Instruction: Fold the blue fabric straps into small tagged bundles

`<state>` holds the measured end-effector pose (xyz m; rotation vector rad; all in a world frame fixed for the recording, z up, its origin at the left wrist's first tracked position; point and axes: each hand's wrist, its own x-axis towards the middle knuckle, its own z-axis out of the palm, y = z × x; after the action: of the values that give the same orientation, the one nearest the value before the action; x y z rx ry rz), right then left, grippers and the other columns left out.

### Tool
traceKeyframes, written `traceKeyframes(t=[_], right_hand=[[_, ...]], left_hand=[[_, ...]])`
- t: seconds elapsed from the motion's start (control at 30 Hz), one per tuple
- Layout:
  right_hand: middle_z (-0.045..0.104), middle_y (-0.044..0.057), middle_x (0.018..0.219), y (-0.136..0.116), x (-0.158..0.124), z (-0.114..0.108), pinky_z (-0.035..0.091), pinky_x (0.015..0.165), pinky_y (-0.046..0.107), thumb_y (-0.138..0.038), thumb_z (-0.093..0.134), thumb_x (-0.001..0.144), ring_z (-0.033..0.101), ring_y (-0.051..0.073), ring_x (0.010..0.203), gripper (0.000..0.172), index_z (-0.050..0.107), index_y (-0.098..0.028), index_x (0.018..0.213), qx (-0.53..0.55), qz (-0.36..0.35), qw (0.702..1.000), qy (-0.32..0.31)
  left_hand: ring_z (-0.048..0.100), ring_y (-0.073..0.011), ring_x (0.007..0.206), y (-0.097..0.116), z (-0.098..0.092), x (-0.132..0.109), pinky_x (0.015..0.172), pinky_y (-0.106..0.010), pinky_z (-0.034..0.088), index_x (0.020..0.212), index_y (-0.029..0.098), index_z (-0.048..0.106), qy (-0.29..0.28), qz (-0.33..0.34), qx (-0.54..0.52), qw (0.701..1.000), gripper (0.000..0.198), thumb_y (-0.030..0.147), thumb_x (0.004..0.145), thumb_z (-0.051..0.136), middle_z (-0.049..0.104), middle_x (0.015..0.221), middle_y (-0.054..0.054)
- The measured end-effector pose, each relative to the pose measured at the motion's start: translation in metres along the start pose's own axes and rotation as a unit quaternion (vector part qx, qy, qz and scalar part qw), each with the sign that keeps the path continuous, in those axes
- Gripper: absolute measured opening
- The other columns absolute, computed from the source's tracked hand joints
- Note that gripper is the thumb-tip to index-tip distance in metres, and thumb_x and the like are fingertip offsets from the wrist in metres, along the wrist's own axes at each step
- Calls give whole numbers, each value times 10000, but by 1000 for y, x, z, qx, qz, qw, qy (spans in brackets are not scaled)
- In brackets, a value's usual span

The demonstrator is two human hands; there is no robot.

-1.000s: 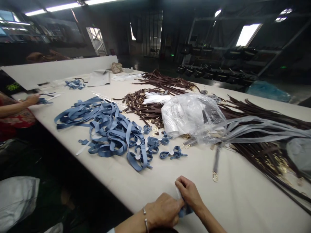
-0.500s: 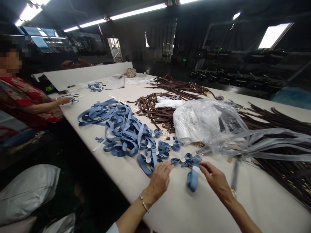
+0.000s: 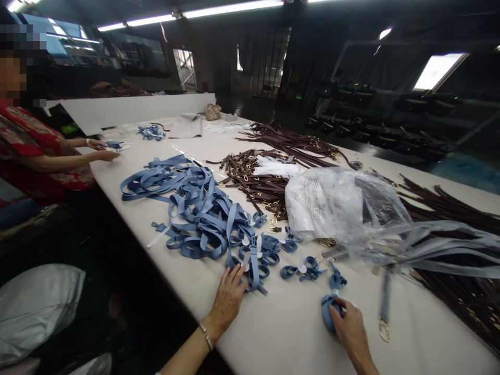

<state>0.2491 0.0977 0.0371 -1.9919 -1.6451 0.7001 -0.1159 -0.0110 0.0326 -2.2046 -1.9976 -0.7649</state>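
Observation:
My right hand [image 3: 349,323] is closed around a rolled blue strap bundle [image 3: 329,312] low over the table, thumb and fingers pinching its side. A white band wraps the roll, and a looped blue end [image 3: 336,278] sticks out beyond it. At the near edge of a heap of blue straps [image 3: 203,219], my left hand [image 3: 228,294] reaches with extended fingers and touches a strap with white tabs. Between the hands, a little farther off, lies a small looped blue strap [image 3: 302,269] with a white tab.
Brown straps with gold buckles [image 3: 253,177] lie behind a clear plastic bag [image 3: 324,203]. More dark straps [image 3: 449,203] cover the right side. A grey strap with a gold clasp [image 3: 385,307] lies nearby. At left, another person [image 3: 35,151] handles a blue piece.
My left hand has moved left onto the edge of the blue heap. My right hand has carried the rolled strap bundle right and nearer to me.

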Motion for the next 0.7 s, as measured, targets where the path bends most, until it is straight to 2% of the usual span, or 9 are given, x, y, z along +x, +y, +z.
traceKeyframes(t=[0.13, 0.23, 0.3, 0.33, 0.4, 0.43, 0.47, 0.53, 0.7], right_hand=[[637, 185, 1115, -41, 2, 10, 532, 847, 472, -626, 535, 600, 652, 329, 902, 646, 648, -143, 1014, 51, 3, 997, -57], [631, 145, 1170, -102, -19, 16, 414, 1033, 515, -638, 545, 666, 564, 354, 1131, 588, 675, -191, 1026, 36, -69, 996, -39], [666, 121, 1106, -143, -41, 23, 420, 1028, 497, -700, 579, 680, 573, 341, 1121, 584, 696, -203, 963, 116, -11, 986, -122], [685, 119, 1048, -162, -52, 27, 464, 975, 475, -736, 597, 675, 608, 327, 1063, 606, 701, -193, 924, 190, 52, 961, -195], [707, 115, 969, -191, -72, 36, 526, 876, 414, -747, 644, 680, 650, 292, 987, 624, 702, -168, 905, 362, 164, 863, -312], [714, 110, 954, -202, -78, 39, 539, 860, 385, -708, 690, 682, 659, 275, 980, 599, 700, -157, 915, 439, 197, 812, -331], [720, 101, 955, -212, -82, 40, 546, 866, 364, -646, 745, 679, 664, 256, 980, 559, 696, -152, 935, 502, 215, 773, -323], [729, 73, 942, -225, -82, 34, 556, 887, 342, -516, 831, 648, 676, 215, 935, 500, 685, -160, 965, 577, 231, 738, -262], [681, 13, 876, -234, -52, -33, 605, 729, 340, -390, 832, 644, 636, 147, 723, 414, 663, -250, 996, 625, 216, 746, -70]], left_hand=[[646, -236, 1037, 5, -20, 17, 1046, -505, 407, 880, 195, 572, 32, 10, -53, 998, 181, 70, 893, 441, 701, 1039, -70], [636, -189, 687, 17, -43, 36, 789, -371, 502, 818, 203, 521, 5, 21, -109, 994, 152, 114, 907, 436, 645, 718, -8], [613, -181, 630, 27, -55, 47, 633, -306, 456, 803, 211, 498, -6, 26, -148, 989, 128, 148, 907, 459, 630, 690, 0], [617, -179, 637, 32, -59, 52, 605, -293, 434, 815, 213, 498, -11, 31, -169, 985, 109, 155, 904, 473, 642, 711, -1], [627, -171, 660, 41, -65, 58, 619, -280, 423, 828, 214, 501, -32, 56, -208, 976, 89, 151, 891, 500, 663, 748, 3], [630, -168, 669, 44, -67, 60, 629, -276, 421, 828, 213, 503, -47, 71, -225, 971, 81, 155, 881, 522, 670, 760, 3], [632, -169, 678, 46, -68, 61, 635, -273, 420, 830, 211, 505, -65, 85, -238, 965, 73, 171, 869, 552, 676, 773, 0], [631, -174, 699, 46, -69, 62, 636, -270, 418, 851, 207, 517, -104, 107, -257, 955, 112, 232, 842, 625, 684, 799, -10], [617, -169, 738, 15, -65, 67, 685, -275, 408, 896, 209, 571, -156, 164, -226, 948, 99, 232, 835, 644, 682, 813, -10]])
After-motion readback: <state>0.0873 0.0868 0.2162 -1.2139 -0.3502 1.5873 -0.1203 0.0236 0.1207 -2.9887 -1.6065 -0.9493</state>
